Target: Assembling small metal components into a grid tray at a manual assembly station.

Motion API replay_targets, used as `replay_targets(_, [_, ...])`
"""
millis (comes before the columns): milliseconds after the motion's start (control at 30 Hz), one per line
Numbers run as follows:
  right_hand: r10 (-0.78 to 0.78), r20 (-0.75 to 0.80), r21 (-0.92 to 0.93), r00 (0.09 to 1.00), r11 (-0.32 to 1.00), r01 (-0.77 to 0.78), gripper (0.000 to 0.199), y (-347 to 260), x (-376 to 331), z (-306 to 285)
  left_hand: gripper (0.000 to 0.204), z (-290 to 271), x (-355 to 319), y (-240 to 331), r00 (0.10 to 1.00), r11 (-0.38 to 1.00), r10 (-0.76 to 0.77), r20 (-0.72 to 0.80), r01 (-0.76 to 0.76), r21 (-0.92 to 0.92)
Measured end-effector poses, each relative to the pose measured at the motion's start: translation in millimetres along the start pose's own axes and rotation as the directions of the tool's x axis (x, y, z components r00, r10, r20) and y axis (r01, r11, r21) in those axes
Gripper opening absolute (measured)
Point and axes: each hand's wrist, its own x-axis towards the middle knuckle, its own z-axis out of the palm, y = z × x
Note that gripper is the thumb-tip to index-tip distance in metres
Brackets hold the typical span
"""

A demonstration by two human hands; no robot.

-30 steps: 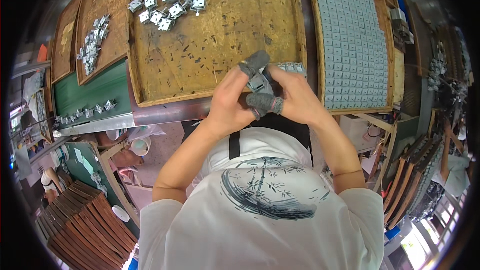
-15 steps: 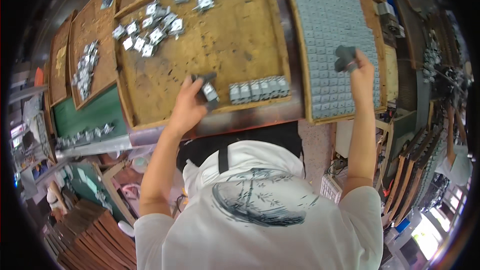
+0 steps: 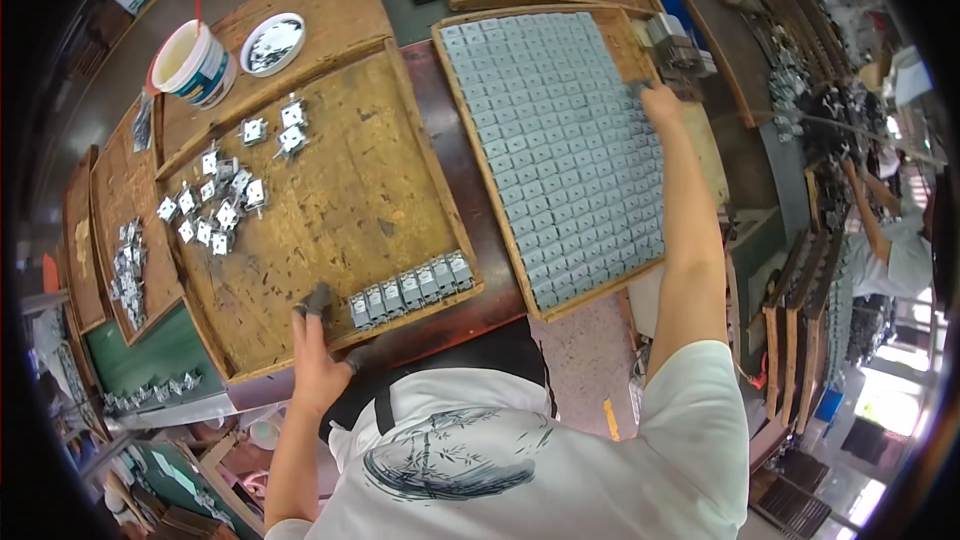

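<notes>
My left hand (image 3: pixel 318 365) is over the front edge of a wooden tray (image 3: pixel 330 190). Its fingers are stretched out and its thumb is apart; dark covers sit on the fingertips, and nothing is in the hand. Just right of it, a row of silver-and-grey metal blocks (image 3: pixel 412 288) lines the tray's front. My right hand (image 3: pixel 658 105) reaches to the far right of a second tray, packed with grey square blocks (image 3: pixel 570 160). Its fingers are drawn together at the edge of the blocks; whatever they pinch is hidden. Loose silver metal parts (image 3: pixel 222 205) lie scattered on the left tray.
A white bucket (image 3: pixel 195 65) and a white bowl of dark bits (image 3: pixel 272 44) stand behind the left tray. More metal parts (image 3: pixel 128 275) lie farther left. Stacked boards (image 3: pixel 800 310) stand at the right, where another person's arm (image 3: pixel 872 205) shows.
The view has turned right. My left hand has let go of the metal block it held, and the front row is one block longer. My right hand has reached to the grey blocks' far right edge.
</notes>
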Motion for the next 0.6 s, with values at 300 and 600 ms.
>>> replay_targets(300, [-0.116, -0.16, -0.163, 0.98, 0.983, 0.09, 0.056, 39, 9, 2, 0.061, 19, -67, -47, 0.987, 0.948, 0.022, -0.162, 0.031, 0.316])
replay_targets(600, [-0.132, -0.03, 0.954, 0.991, 0.294, 0.068, 0.034, 64, -78, -40, 0.042, 17, -72, -58, 0.965, 0.93, 0.236, -0.119, -0.188, 0.316])
